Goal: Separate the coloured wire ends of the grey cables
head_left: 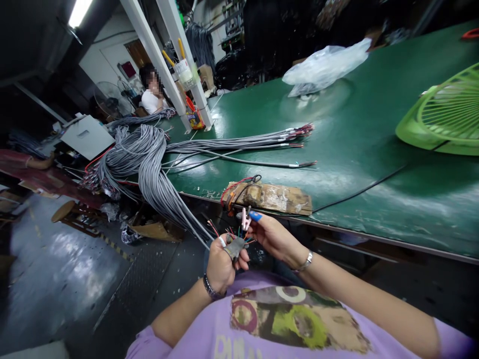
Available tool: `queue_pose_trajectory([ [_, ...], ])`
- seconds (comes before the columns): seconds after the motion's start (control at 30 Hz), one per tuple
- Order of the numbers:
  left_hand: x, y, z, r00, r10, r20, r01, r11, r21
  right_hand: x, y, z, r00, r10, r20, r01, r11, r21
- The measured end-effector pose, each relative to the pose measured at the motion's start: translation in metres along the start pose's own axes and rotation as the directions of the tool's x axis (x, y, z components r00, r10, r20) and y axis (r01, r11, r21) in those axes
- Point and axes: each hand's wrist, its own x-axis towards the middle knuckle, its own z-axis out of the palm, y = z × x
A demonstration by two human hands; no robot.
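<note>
My left hand (220,267) is closed around the end of a grey cable, its thumb covered by a grey wrap (235,246). Thin coloured wires (214,228) fan out at that end. Close by on the right, my right hand (275,240) pinches a small pink clip-like piece (245,220) just above the wires. Blue tape (255,216) covers one of its fingertips. From my left hand the cable runs up to a large bundle of grey cables (153,167) draped over the table edge. Whether the pink piece touches a wire is too small to tell.
A worn wooden block (284,198) with cords sits at the edge of the green table (359,189). Stripped cable ends (299,130) lie beyond it. A green fan (445,117), a plastic bag (327,65) and white posts (183,55) stand farther off. A person (151,94) sits behind.
</note>
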Motion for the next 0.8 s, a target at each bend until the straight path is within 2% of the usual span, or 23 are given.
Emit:
queue_pose_trajectory([
  [0.13, 0.004, 0.002, 0.002, 1.0, -0.008, 0.003, 0.008, 1.0, -0.008, 0.002, 0.006, -0.004, 0.993, -0.116, -0.027, 0.113, 0.989, -0.097],
  [0.3, 0.006, 0.0, 0.003, 1.0, -0.021, 0.023, 0.02, 1.0, 0.009, 0.008, 0.006, -0.003, 0.992, 0.054, 0.111, -0.067, 0.992, 0.111],
  [0.4, 0.008, -0.003, 0.003, 1.0, -0.024, 0.021, 0.024, 1.0, 0.004, 0.01, 0.005, 0.001, 0.995, 0.038, 0.093, -0.054, 0.983, 0.175],
  [0.57, 0.008, -0.007, 0.002, 0.999, -0.033, 0.012, 0.033, 0.999, 0.033, 0.01, 0.009, 0.001, 0.999, 0.02, 0.048, -0.03, 0.979, 0.202],
  [0.8, -0.002, -0.008, -0.004, 1.0, 0.003, -0.026, -0.003, 1.0, 0.006, 0.001, 0.003, 0.0, 0.983, 0.14, 0.12, -0.161, 0.968, 0.193],
])
